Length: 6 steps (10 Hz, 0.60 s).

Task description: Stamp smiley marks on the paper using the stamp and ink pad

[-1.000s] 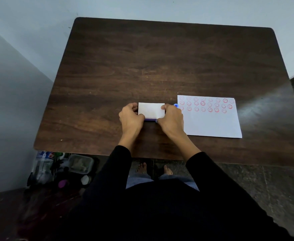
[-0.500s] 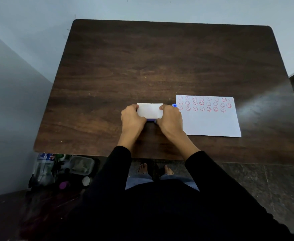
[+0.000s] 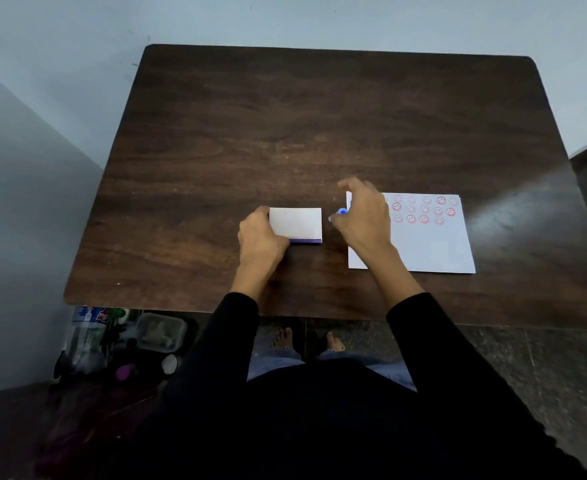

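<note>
Stamp (image 3: 342, 212) beside spread right fingers (image 3: 349, 184) | left fingers (image 3: 262, 216) gripping ink pad (image 3: 295, 224)

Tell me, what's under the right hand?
Under the right hand lies the left edge of the stamped paper, and a small blue stamp peeks out beside the fingers. Any smileys beneath the hand are covered.

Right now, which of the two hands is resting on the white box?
The left hand grips the white box's left edge. The right hand is off it, hovering open by the small blue stamp.
</note>
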### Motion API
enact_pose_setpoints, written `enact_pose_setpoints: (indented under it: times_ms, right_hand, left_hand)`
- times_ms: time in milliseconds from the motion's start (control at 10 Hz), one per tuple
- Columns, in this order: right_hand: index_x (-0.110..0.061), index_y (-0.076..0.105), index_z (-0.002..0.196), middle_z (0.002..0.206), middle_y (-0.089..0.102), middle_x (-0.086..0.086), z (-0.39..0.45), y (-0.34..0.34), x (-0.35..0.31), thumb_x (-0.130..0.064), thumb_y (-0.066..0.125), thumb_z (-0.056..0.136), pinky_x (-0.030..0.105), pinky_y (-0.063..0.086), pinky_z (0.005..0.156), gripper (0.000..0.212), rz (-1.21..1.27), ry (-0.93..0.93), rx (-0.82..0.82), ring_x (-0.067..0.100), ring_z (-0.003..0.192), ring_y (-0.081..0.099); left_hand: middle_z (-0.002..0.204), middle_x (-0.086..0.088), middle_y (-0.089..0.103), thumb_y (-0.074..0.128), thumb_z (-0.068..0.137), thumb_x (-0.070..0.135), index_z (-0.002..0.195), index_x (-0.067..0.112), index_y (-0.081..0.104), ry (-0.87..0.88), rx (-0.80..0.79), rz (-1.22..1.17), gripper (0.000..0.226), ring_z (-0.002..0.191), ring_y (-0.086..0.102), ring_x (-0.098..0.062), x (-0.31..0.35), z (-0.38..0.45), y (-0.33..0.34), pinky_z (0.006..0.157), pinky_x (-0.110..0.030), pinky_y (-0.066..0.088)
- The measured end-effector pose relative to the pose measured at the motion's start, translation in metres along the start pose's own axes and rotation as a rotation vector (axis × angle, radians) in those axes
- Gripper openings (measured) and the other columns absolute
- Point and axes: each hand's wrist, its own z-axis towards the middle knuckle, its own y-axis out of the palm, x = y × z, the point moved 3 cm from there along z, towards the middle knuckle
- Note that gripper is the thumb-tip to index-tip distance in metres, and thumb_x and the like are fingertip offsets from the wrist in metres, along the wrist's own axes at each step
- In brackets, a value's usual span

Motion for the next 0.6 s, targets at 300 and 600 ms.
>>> enact_pose_setpoints:
  times_ms: [300, 600]
  right_hand:
    - [-0.008, 0.068, 0.094, 0.101, 0.07, 0.014, -0.001, 0.018, 0.015, 0.0, 0.059, 0.078, 0.035, 0.052, 0.079, 0.02, 0.018, 0.007, -0.132, 0.031, 0.092, 0.062]
    - [-0.009, 0.056, 0.115, 0.114, 0.064, 0.013, -0.007, 0.008, 0.026, -0.006, 0.064, 0.073, 0.038, 0.048, 0.08, 0.042, 0.016, 0.018, -0.078, 0.033, 0.104, 0.057]
  left_hand:
    - [0.133, -0.016, 0.053, 0.068, 0.073, 0.002, 0.134, 0.01, 0.045, 0.034, 0.007, 0.078, 0.066, 0.125, 0.048, -0.031, 0.006, 0.0, 0.003, 0.102, -0.038, 0.041]
    - [0.151, -0.015, 0.031, 0.069, 0.076, 0.002, 0.145, 0.01, 0.025, 0.118, -0.016, 0.2, 0.082, 0.141, 0.025, -0.03, 0.015, -0.006, 0.007, 0.116, -0.04, 0.022]
